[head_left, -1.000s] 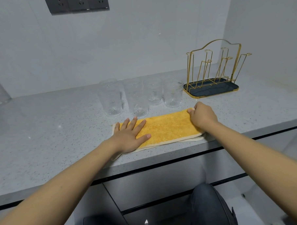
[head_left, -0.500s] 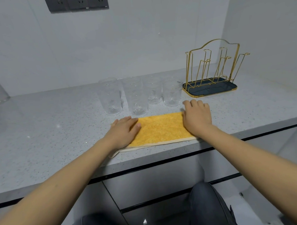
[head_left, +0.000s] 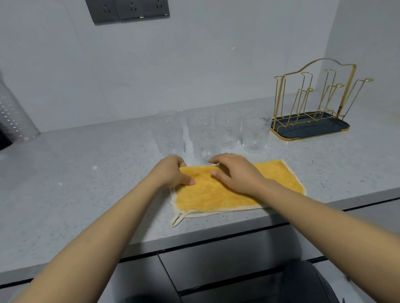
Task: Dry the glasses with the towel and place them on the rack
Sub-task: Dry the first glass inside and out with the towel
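An orange towel (head_left: 221, 196) with a cream border lies flat near the counter's front edge. My left hand (head_left: 170, 173) is curled over the towel's far left corner, thumb on top of the cloth. Beside it, my right hand (head_left: 236, 175) arches over the far edge, index finger and thumb pinching the cloth. Several clear ribbed glasses (head_left: 254, 133) stand upright in a row just behind the towel, one glass (head_left: 203, 142) right past my fingertips. The gold wire rack (head_left: 308, 129) with a dark tray stands empty at the back right.
The speckled grey counter (head_left: 81, 179) runs left and right, with a wall close behind. A clear ribbed plastic bottle (head_left: 7, 109) stands at the far left. Dark wall sockets (head_left: 128, 5) are above. Drawer fronts (head_left: 221, 253) and my knee are below the counter edge.
My right hand slid left from the towel's right end to its far edge near my left hand. My left hand went from flat on the towel to curled on its corner. The view tilted up.
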Demonstrator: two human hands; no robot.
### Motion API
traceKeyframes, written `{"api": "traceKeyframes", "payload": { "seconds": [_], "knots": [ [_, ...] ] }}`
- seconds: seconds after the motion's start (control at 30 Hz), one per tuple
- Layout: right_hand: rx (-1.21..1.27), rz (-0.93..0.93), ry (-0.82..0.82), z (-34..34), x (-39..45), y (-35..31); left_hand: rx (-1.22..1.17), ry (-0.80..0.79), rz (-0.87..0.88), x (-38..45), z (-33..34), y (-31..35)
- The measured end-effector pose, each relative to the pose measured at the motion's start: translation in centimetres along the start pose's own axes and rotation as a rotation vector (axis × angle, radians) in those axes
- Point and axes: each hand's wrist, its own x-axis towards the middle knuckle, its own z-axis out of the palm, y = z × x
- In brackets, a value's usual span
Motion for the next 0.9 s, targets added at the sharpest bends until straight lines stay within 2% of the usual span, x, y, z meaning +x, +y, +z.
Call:
{"api": "traceKeyframes", "payload": {
  "seconds": [0.13, 0.33, 0.4, 0.47, 0.53, 0.67, 0.8, 0.9],
  "knots": [
    [0.242, 0.093, -0.05, 0.1, 1.3, -1.1, -0.187, 0.055, 0.131, -0.3, -1.2, 0.4],
    [0.546, 0.321, -0.255, -3.1, 1.7, -0.5, -0.569, 0.127, 0.115, 0.2, -1.6, 0.9],
    [0.741, 0.468, -0.303, -4.2, 1.5, 0.3, -0.591, 0.166, 0.088, 0.6, -1.1, 1.4],
    [0.932, 0.605, -0.303, -5.4, 1.0, 1.0, -0.498, 0.18, 0.053, 0.8, -0.6, 2.2],
    [1.017, 0.704, -0.248, -6.4, 0.8, 1.4, -0.492, 0.163, 0.034, 1.1, -0.2, 2.9],
    [1.088, 0.853, -0.013, -7.7, 0.3, 2.1, -0.691, 0.109, 0.037, 2.5, 1.1, 4.4],
    [1.136, 0.762, 0.256, -7.0, 0.1, 1.9, -0.736, 0.212, 0.016, 3.3, 2.3, 5.0],
    [1.084, 0.689, 0.375, -6.2, -0.2, 1.1, -0.788, 0.242, 0.016, 3.4, 2.5, 4.8]
  ]
}}
